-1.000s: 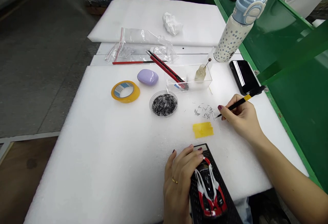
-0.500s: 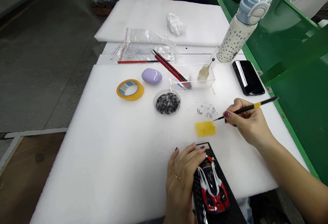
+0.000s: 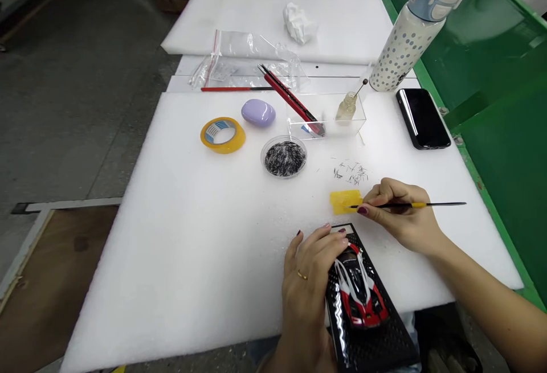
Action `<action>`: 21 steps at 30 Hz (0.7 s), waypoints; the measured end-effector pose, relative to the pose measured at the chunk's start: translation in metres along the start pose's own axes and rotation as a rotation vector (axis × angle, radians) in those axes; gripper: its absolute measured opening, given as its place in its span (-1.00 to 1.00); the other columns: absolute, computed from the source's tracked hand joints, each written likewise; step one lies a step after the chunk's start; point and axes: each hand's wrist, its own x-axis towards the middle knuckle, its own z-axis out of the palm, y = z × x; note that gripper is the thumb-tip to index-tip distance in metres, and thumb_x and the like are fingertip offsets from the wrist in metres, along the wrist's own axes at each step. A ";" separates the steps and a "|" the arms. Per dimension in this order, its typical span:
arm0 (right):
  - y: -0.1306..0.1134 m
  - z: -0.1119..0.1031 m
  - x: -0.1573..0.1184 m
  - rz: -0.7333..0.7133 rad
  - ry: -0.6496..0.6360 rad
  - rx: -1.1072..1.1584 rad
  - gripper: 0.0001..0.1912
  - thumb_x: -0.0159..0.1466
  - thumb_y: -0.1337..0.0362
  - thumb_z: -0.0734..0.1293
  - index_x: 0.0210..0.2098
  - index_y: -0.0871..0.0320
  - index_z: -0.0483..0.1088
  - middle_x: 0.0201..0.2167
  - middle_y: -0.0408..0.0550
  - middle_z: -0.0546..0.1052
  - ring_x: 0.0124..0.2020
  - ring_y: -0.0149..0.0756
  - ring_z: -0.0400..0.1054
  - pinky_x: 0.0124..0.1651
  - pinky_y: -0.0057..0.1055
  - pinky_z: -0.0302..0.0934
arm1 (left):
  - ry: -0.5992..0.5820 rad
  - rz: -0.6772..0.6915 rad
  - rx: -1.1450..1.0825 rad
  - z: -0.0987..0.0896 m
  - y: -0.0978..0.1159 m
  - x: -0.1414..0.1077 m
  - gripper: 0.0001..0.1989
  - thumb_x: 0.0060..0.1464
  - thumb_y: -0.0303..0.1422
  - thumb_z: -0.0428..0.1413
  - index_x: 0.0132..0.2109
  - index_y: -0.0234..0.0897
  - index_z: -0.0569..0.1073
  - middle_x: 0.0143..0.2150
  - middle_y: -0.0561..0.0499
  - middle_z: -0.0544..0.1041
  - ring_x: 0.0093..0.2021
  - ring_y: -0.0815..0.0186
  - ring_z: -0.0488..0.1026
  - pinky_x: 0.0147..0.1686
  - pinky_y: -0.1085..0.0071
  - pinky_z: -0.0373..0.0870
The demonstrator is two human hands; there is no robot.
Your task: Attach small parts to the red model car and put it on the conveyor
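My right hand (image 3: 404,213) pinches a thin black paintbrush (image 3: 444,204) with a yellow band, its tip over a piece of yellow tape (image 3: 342,201) on the white foam. My left hand (image 3: 307,282) is wrapped over the left side of a black display base (image 3: 388,336), fingertips beside the nose of a red, white and black model car (image 3: 361,287) on it. Just beyond the tape lie scattered short black slivers (image 3: 351,172). More of them fill a round clear dish (image 3: 285,158) to the left.
A yellow tape roll (image 3: 223,135), a lilac rounded case (image 3: 258,113), a red cutter (image 3: 294,102) and a clear tray (image 3: 329,128) with a small glass bottle (image 3: 346,107) stand farther back. A phone (image 3: 423,118) and a dotted water bottle (image 3: 405,48) are at right.
My right hand has moved the brush down and left, from the tape's upper right corner onto the tape, and the brush lies flatter. My left hand still holds the base; the view has shifted slightly.
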 end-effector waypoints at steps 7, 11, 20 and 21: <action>-0.001 0.001 0.002 0.019 -0.007 -0.011 -0.70 0.16 0.29 0.53 -0.55 0.13 0.35 -0.52 -0.11 0.53 -0.52 -0.38 0.37 -0.48 -0.42 0.25 | 0.007 0.043 -0.008 0.000 -0.002 0.000 -0.64 0.44 -0.15 -0.19 0.17 -0.11 0.36 0.12 -0.02 0.57 0.26 0.19 0.39 0.34 0.14 0.04; -0.008 0.002 -0.001 0.047 0.044 0.087 -0.66 0.14 0.23 0.57 -0.56 0.13 0.35 -0.54 -0.11 0.53 -0.52 -0.39 0.38 -0.51 -0.44 0.25 | 0.016 0.051 0.025 0.000 -0.002 0.001 -0.67 0.44 -0.21 -0.19 0.15 -0.12 0.37 0.10 -0.02 0.58 0.25 0.20 0.41 0.33 0.15 0.06; -0.022 0.034 -0.057 -0.214 0.383 0.182 -0.76 0.28 0.41 0.44 -0.41 0.09 0.30 -0.55 -0.18 0.47 -0.59 -0.40 0.30 -0.55 -0.38 0.21 | -0.006 0.022 -0.028 -0.002 -0.001 0.001 -0.63 0.39 -0.12 -0.14 0.19 -0.08 0.36 0.14 0.00 0.56 0.25 0.15 0.41 0.34 0.15 0.01; -0.021 0.038 -0.062 -0.261 0.413 0.155 -0.77 0.29 0.41 0.42 -0.39 0.08 0.29 -0.56 -0.18 0.46 -0.60 -0.40 0.28 -0.57 -0.37 0.18 | -0.012 0.031 -0.030 -0.003 -0.002 0.001 -0.60 0.38 -0.09 -0.14 0.19 -0.10 0.36 0.14 -0.01 0.56 0.25 0.14 0.40 0.35 0.15 0.00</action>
